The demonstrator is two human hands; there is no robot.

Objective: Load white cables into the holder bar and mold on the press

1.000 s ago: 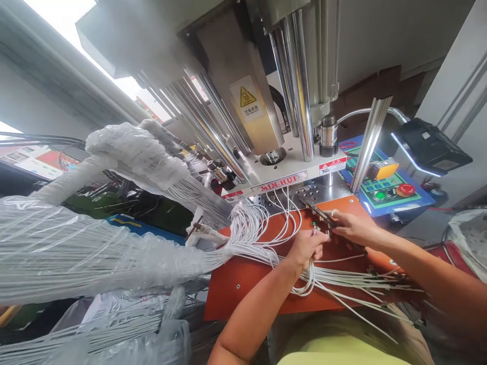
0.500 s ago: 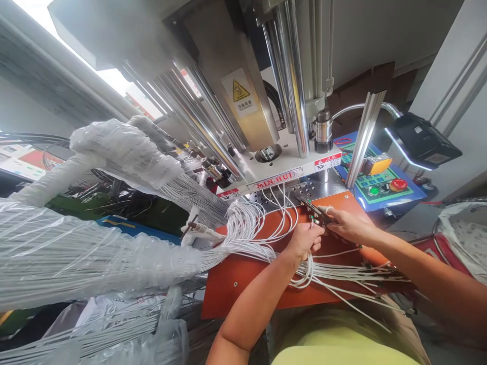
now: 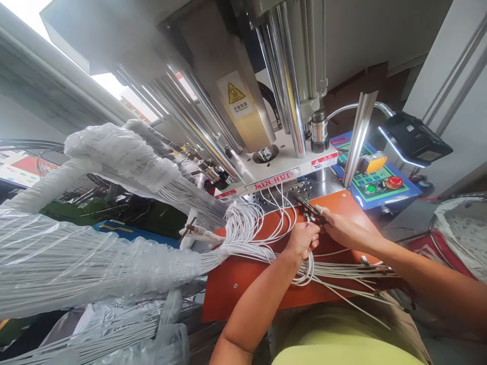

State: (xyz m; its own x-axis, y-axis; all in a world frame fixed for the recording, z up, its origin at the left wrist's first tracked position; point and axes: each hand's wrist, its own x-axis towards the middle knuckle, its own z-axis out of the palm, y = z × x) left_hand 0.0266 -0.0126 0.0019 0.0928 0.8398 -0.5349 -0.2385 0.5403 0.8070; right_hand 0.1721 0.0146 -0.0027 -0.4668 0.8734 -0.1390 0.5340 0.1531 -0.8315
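Note:
My left hand (image 3: 303, 239) is closed around white cables (image 3: 304, 276), which loop down below the fist. A small connector end with a green part (image 3: 307, 218) sticks up above its fingers. Close on its right, my right hand (image 3: 337, 224) grips a dark, narrow metal bar-like tool (image 3: 309, 206) whose far end points toward the machine's metal bed. The tool's exact kind is unclear, and the fingers partly cover it. Both hands are over the orange-brown work board (image 3: 243, 299).
The MIN-HUI press (image 3: 274, 180) stands ahead, with cables running under its plate. Plastic-wrapped cable bundles (image 3: 95, 253) fill the left. Cable ends lie along the board's right. At right are a control panel (image 3: 384, 187), a lamp (image 3: 416, 139) and a lined bin (image 3: 460, 233).
The view has shifted slightly. Both hands keep nearly the same grips, with the left fist a little turned. A white-and-green connector now shows beside my right forearm.

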